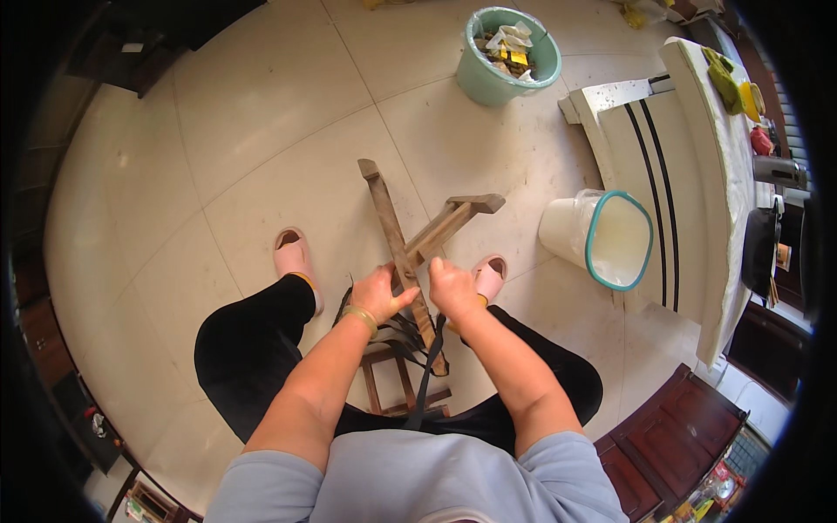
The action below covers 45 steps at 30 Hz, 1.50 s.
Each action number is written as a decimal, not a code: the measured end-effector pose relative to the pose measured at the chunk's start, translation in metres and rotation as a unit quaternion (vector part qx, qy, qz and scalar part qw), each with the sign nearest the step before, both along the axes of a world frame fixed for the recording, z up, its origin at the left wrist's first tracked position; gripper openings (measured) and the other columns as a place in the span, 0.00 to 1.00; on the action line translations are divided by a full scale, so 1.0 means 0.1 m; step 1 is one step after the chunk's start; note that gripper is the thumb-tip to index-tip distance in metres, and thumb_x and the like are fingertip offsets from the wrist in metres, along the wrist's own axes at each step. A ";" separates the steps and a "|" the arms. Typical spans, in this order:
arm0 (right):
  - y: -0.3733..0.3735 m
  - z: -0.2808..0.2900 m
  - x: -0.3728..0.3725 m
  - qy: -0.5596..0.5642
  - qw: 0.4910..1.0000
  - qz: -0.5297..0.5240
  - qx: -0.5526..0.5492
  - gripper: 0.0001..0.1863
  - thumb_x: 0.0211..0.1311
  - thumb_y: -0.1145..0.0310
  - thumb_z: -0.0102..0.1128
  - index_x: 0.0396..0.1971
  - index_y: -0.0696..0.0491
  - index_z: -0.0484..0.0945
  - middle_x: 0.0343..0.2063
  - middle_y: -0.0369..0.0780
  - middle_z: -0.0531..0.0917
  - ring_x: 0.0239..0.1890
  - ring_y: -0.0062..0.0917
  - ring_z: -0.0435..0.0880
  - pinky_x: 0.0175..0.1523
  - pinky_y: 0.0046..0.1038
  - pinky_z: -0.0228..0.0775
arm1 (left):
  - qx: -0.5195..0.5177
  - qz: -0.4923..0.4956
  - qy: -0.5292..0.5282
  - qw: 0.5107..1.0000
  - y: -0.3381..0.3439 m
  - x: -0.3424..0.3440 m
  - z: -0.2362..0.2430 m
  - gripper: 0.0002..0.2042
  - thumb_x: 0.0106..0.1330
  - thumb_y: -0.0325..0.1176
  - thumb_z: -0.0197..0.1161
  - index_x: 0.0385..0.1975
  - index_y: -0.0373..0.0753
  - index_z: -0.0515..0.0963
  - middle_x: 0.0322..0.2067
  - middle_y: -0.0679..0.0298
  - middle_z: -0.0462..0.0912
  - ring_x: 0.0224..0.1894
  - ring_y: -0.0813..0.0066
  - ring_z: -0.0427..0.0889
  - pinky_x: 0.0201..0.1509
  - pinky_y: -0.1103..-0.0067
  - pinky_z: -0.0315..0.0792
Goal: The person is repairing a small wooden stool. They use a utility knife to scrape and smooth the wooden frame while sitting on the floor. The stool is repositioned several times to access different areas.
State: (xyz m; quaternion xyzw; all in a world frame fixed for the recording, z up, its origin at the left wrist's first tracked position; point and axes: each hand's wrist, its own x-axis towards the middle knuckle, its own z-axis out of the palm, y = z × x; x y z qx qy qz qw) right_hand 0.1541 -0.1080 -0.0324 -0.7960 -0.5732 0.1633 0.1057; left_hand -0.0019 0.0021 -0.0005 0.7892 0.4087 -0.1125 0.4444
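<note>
Between my knees stands a crossed frame of worn wooden bars [390, 213], with a second bar branching off toward the right and ending in a short crosspiece. My left hand [377, 295], with a bangle at the wrist, is closed around the long bar, its thumb lying toward the right. Just right of the bar, my right hand [453, 288] makes a fist at the upper end of a black strap [425, 383], which runs down toward my lap. More black straps hang in loops behind the bar. A smaller brown wooden frame [372, 383] shows below, partly hidden.
A green bin [488, 83] full of rubbish stands ahead. To the right, a white bin with a teal rim [589, 248] lies tipped beside a white table [689, 174]. A dark red wooden piece of furniture [671, 436] is at lower right. My slippers [293, 254] rest on tiles.
</note>
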 end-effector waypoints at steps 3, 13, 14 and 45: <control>0.05 0.02 0.07 0.013 1.000 0.013 0.012 0.06 0.51 0.74 0.54 0.28 0.53 0.67 0.22 0.43 0.78 0.23 0.39 0.83 0.26 0.40 0.75 | 0.002 0.014 -0.007 1.000 0.01 0.00 -0.04 0.35 0.52 0.61 0.62 0.54 0.41 0.72 0.46 0.55 0.80 0.47 0.57 0.80 0.49 0.66 0.74; 0.14 -0.03 0.79 -0.078 0.992 -0.096 0.029 0.06 0.51 0.75 0.53 0.30 0.55 0.71 0.22 0.45 0.79 0.23 0.42 0.82 0.26 0.39 0.75 | -0.001 -0.001 0.001 1.000 -0.01 0.00 -0.01 0.35 0.52 0.60 0.62 0.55 0.42 0.72 0.45 0.53 0.81 0.46 0.55 0.81 0.49 0.66 0.74; 0.12 -0.05 0.73 -0.071 0.992 -0.094 0.032 0.06 0.51 0.75 0.53 0.31 0.55 0.71 0.23 0.45 0.79 0.23 0.42 0.82 0.27 0.39 0.75 | -0.001 0.000 -0.004 1.000 -0.01 0.01 -0.01 0.34 0.52 0.60 0.62 0.55 0.42 0.72 0.45 0.53 0.81 0.46 0.55 0.80 0.49 0.67 0.74; 0.19 0.13 0.48 -0.047 0.999 -0.025 -0.010 0.05 0.50 0.76 0.53 0.28 0.54 0.69 0.23 0.44 0.80 0.25 0.41 0.83 0.28 0.40 0.76 | -0.016 0.010 0.000 1.000 0.04 0.02 0.02 0.34 0.52 0.59 0.62 0.55 0.42 0.71 0.46 0.54 0.80 0.47 0.56 0.80 0.51 0.67 0.74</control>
